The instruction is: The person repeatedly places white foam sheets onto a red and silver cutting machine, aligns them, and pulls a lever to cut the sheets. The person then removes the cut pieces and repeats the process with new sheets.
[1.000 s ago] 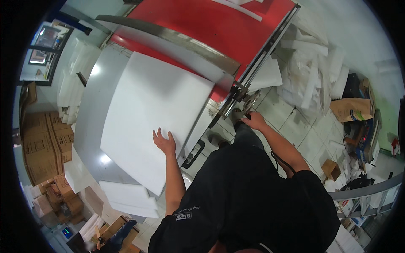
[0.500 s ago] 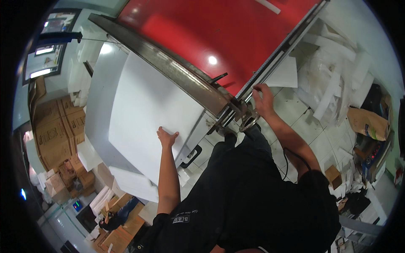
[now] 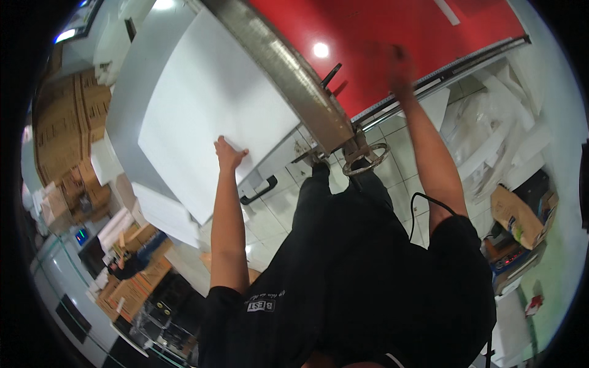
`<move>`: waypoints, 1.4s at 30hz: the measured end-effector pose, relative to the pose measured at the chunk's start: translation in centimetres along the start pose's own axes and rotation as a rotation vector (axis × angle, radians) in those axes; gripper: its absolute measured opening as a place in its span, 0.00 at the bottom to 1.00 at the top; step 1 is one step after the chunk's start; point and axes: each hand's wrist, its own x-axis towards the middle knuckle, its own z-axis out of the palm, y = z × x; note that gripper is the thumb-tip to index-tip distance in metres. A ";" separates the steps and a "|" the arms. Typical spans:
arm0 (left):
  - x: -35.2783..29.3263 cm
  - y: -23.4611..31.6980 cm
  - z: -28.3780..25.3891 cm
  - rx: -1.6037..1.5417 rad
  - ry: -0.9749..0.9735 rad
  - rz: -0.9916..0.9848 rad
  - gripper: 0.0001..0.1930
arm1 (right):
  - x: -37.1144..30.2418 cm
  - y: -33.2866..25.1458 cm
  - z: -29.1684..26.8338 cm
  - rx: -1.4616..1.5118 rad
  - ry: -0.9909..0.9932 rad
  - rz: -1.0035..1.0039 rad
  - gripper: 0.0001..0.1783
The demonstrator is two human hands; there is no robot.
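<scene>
My left hand (image 3: 229,154) rests on a large white sheet (image 3: 196,104), thumb and fingers spread near its right edge. The sheet lies on a grey table (image 3: 132,92). A worn metal beam (image 3: 279,67) runs between this table and a glossy red surface (image 3: 368,30). Over the red surface, close to its ruler-marked rail (image 3: 460,69), is my right hand (image 3: 399,73). Motion smears its fingers, so whether it grips anything is unclear. Below the beam's near end sits a metal handwheel (image 3: 381,163), which neither hand touches.
A small black lever (image 3: 331,75) sticks up beside the beam. Below the grey table is a black handle (image 3: 260,191). Cardboard boxes (image 3: 58,135) are stacked at left. Plastic wrap and white offcuts (image 3: 491,122) cover the floor at right, near a brown paper bag (image 3: 515,214).
My right hand has left the rail's end beside the handwheel and swung up and right over the red surface. My left hand stays on the sheet. The whole view has turned and shifted.
</scene>
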 end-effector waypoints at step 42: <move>-0.8 0.8 -0.7 -0.011 -0.071 -0.109 0.59 | -20.0 -10.3 -10.9 -0.763 -0.691 0.500 0.24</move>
